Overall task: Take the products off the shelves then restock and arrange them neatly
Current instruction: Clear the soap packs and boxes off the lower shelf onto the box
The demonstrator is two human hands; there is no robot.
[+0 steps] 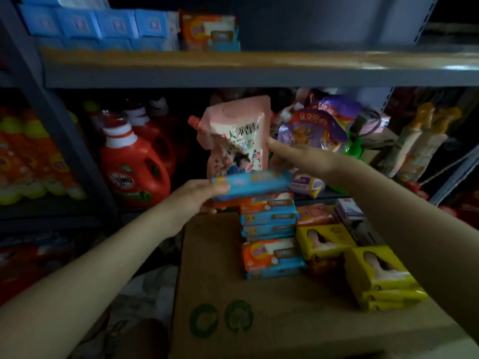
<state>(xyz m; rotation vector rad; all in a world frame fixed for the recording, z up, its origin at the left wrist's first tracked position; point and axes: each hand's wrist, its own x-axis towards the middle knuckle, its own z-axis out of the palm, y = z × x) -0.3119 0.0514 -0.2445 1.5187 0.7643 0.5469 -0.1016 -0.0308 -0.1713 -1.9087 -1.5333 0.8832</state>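
Note:
My left hand grips the left end of a flat blue soap pack, held level above a stack of orange-and-blue soap packs on a cardboard box. My right hand reaches toward the middle shelf, its thumb against the right edge of an upright pink refill pouch; its fingers are hidden behind the pouch. On the upper shelf stands one orange soap pack beside rows of blue boxes.
Red detergent bottles stand left of the pouch, purple pouches to its right. Yellow boxes and small grey boxes lie on the carton. Orange bottles fill the far left bay behind a grey upright.

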